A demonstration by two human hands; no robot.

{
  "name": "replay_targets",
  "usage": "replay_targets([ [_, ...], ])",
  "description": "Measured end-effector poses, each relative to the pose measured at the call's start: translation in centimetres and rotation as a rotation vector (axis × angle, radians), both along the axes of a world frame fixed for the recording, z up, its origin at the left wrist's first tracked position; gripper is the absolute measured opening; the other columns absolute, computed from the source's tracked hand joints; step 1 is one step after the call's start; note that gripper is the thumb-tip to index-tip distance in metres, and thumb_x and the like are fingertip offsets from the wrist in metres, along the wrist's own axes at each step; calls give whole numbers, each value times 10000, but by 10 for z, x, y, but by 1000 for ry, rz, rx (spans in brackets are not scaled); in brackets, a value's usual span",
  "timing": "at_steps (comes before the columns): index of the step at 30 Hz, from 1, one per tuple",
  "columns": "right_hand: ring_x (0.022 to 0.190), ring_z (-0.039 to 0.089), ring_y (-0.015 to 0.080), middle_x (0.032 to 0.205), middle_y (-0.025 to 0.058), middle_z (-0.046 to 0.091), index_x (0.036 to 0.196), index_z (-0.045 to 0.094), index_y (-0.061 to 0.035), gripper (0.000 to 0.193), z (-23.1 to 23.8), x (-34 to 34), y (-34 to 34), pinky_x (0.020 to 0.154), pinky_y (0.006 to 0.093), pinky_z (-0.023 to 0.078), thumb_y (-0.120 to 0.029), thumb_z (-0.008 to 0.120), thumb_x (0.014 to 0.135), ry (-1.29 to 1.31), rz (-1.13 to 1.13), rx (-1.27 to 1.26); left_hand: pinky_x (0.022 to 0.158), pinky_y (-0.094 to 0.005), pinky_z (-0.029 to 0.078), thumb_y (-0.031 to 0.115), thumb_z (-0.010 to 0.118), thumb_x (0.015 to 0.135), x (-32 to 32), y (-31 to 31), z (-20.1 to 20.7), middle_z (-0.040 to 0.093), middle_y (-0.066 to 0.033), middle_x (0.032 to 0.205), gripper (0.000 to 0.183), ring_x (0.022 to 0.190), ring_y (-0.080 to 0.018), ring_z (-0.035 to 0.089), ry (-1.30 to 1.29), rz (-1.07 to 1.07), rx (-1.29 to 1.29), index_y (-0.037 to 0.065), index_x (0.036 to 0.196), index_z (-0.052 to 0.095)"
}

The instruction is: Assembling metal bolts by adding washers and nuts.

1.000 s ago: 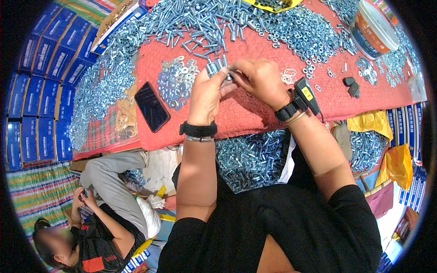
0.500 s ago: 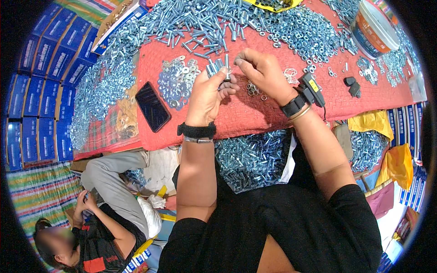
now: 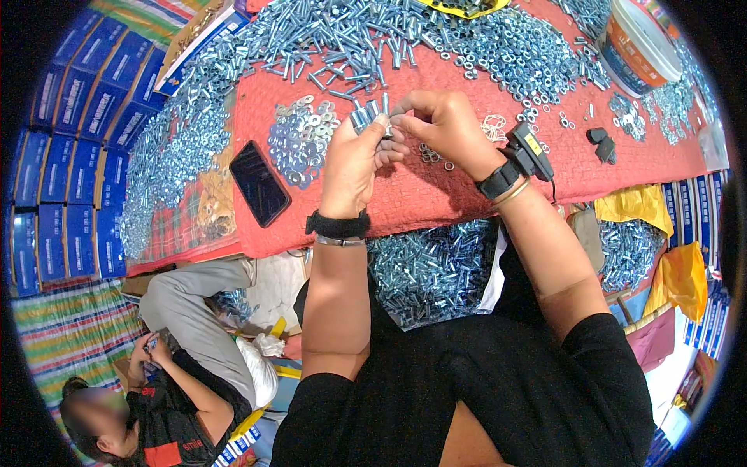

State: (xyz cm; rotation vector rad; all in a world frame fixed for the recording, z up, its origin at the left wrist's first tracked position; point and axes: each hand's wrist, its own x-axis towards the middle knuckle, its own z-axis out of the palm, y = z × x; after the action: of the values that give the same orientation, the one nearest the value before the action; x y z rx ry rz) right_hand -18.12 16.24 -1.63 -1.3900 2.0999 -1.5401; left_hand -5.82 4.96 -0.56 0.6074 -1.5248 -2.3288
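Observation:
My left hand (image 3: pixel 350 159) is closed around a small bundle of silver metal bolts (image 3: pixel 362 118), their ends sticking up past the thumb. Against the right side of that bundle, my right hand (image 3: pixel 447 128) pinches thumb and forefinger together; whatever is between them is too small to make out. Flat washers (image 3: pixel 299 144) lie in a patch left of my left hand. A few ring-shaped pieces (image 3: pixel 433 156) sit under my right hand, and thin white loops (image 3: pixel 495 127) lie beside its wrist.
Heaps of bolts (image 3: pixel 334 39) and nuts (image 3: pixel 521 58) cover the far side of the red cloth (image 3: pixel 350 206). A black phone (image 3: pixel 260 184) lies left; a plastic bucket (image 3: pixel 640 50) stands far right. Blue boxes (image 3: pixel 74 167) are stacked left. Another person (image 3: pixel 194 381) sits lower left.
My right hand has come slightly left and down, bringing its pinched fingers up to the bolts. The left hand has stayed nearly still, holding the bundle.

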Motion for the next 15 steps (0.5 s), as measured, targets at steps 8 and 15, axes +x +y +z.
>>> replay_targets([
  [8, 554, 601, 196, 636, 96, 618, 815, 670, -58, 184, -2, 6, -3, 529, 310, 464, -240, 650, 792, -40, 2, 37, 526, -194, 530, 141, 508, 934, -1, 2, 4, 621, -71, 789, 164, 617, -130, 632, 11, 20, -37, -13, 980, 535],
  [15, 581, 597, 118, 621, 77, 619, 808, 657, -10, 159, -3, 2, -3, 540, 285, 459, -167, 638, 789, -308, 146, -73, 508, -197, 505, 152, 518, 932, 3, 0, 6, 619, -67, 762, 151, 603, -130, 622, -25, 1, -77, 2, 947, 533],
])
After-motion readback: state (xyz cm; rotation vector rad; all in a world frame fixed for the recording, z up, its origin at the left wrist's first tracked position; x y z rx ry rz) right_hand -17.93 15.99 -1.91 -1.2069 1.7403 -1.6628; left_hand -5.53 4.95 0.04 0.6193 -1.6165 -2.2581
